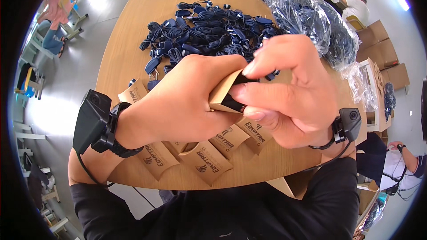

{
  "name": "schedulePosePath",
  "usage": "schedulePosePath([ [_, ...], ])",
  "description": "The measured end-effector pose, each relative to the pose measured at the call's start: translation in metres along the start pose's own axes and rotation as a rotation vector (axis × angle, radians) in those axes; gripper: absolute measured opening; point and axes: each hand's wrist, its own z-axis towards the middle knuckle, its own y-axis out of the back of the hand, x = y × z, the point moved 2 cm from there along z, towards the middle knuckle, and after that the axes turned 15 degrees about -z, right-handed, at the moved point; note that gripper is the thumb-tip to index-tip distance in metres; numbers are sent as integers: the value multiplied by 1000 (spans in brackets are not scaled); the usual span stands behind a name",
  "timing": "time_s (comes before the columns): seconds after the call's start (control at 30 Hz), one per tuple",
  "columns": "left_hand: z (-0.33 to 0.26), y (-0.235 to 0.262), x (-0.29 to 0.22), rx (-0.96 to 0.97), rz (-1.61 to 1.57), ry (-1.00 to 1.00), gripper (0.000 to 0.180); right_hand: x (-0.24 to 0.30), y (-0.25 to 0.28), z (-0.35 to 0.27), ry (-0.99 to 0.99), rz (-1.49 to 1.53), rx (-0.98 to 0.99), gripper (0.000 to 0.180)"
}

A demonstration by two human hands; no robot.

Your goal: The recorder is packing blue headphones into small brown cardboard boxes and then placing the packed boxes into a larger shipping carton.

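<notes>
My left hand (178, 102) is wrapped round a small brown cardboard pillow box (219, 93), its opened end turned to the right. At that opening my right hand (293, 93) has its thumb and fingers bent together, their tips partly inside. Something dark shows in the box mouth between the fingers; its kind is hidden. Just beyond the hands lies a heap of dark blue earphones (195, 29) with coiled cords and plugs. Several flat brown pillow boxes (205, 162) with dark print lie below and beside my left hand.
A large clear plastic bag (307, 18) of dark blue bundles rests at the table's far right. Both my wrists carry black camera units (92, 118) with cables. Cardboard cartons (378, 44) stand on the right. Other people (396, 169) sit or stand around the room.
</notes>
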Motion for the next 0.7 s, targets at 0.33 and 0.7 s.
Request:
schedulePosePath([
  [0.33, -9, 4, -20, 22, 203, -126, 38, 7, -7, 7, -44, -77, -54, 33],
  [0.7, -46, -27, -53, 48, 174, 41, 43, 44, 2, 3, 122, -89, -95, 18],
])
